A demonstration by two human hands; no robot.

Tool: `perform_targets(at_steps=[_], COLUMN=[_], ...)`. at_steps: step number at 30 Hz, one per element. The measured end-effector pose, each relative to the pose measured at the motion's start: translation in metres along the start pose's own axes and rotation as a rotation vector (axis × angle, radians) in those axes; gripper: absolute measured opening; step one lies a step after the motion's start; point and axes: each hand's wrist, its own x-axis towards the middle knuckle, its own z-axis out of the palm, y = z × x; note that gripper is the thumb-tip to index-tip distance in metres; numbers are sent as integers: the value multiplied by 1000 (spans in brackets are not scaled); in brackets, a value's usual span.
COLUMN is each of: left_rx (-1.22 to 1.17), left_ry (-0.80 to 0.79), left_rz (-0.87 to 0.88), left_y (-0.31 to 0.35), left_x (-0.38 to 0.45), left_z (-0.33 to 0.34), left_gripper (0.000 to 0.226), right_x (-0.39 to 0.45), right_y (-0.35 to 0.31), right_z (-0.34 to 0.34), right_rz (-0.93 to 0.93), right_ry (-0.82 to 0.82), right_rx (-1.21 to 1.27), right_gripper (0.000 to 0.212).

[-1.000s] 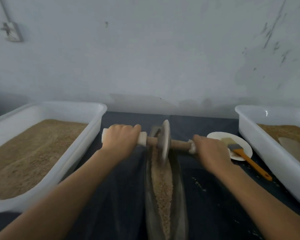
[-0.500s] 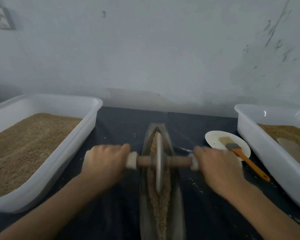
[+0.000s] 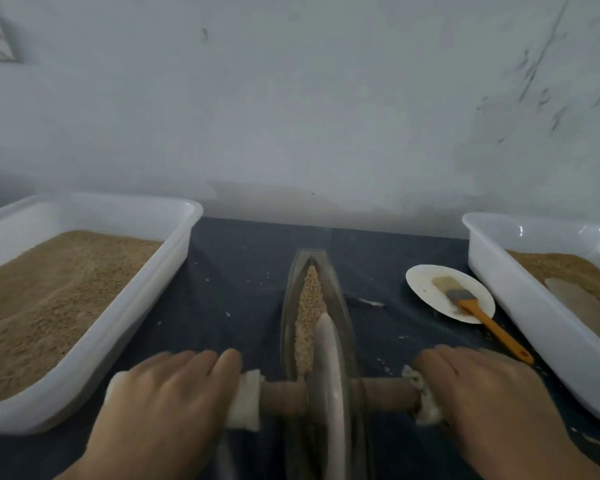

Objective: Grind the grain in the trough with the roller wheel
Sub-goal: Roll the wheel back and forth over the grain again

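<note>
From the head view, the left hand (image 3: 167, 396) and right hand (image 3: 482, 393) each grip a cloth-wrapped end of the wooden axle (image 3: 383, 393); the pale stone roller wheel (image 3: 328, 382) sits in the narrow boat-shaped metal trough (image 3: 340, 299) on the dark bench (image 3: 243, 271), near the person; tan grain (image 3: 309, 306) lies ahead of it; uneven pressure could tilt the wheel and scatter grain over the rim.
</note>
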Motion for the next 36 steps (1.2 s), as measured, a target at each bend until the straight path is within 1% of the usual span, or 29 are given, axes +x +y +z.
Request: perform_targets(at_steps=[1,2,3,5,6,7,8,10,12,14,16,17,18,19,21,22,23,25,26,27,28,29,31,33,36], left_rx=[15,31,42,60,105,187,249,276,267,242,183,155,127,96,19,10,24,64,89,130,189,248,302,303,265], left_ry=[24,16,-14,-145,-219,-254,-234,-213,-197,-207,-242,-268,-268,-235,-68,-17,-13,-72,-115,-166,-206,-206,-177,-186,-188], left_rz=[13,11,-3,-57,-98,-143,-185,-254,-268,-260,-247,-226,-182,-126,-38,-10,-2,-1,-13,-40,-85,-139,-233,-261,-269], left_y=[3,4,2,-4,-8,-14,-23,-39,-50,-51,-44,-37,-29,-21,-7,-3,0,1,-2,-5,-11,-19,-36,-47,-43], left_x=[-4,-5,-1,16,30,46,64,97,122,125,104,86,66,46,14,5,0,9,21,36,53,72,106,126,118], left_z=[-5,-6,-2,11,19,30,43,62,71,70,61,53,43,31,11,5,1,3,10,17,27,39,61,72,69], left_gripper=[27,28,33,49,51,49,44,34,30,30,31,32,35,39,42,40,40,46,49,51,50,48,38,31,31], right_x=[-4,-3,0,17,30,46,63,94,112,107,82,64,44,24,-4,-12,-15,-4,6,18,33,48,79,103,99], right_y=[-1,-1,0,3,7,14,22,34,39,35,26,19,11,4,-4,-6,-7,-6,-4,0,6,12,25,32,28], right_z=[-2,-1,5,22,33,45,56,72,81,76,61,50,38,26,6,0,-3,3,13,27,41,55,76,83,78], right_rz=[-8,1,24,76,100,131,186,268,294,286,244,204,165,127,47,29,35,75,111,152,212,260,295,298,288], right_ry=[2,-10,-25,-90,-124,-143,-173,-177,-149,-161,-199,-193,-152,-81,25,20,-27,-172,-240,-262,-262,-241,-166,-137,-166], right_rx=[-1,1,10,37,12,-45,-62,-51,-60,-53,-73,-78,-52,-19,1,5,18,63,48,4,-19,-10,-26,-67,-59], right_gripper=[46,47,49,53,50,45,38,30,25,23,28,32,35,40,46,47,50,55,52,45,36,29,21,19,20])
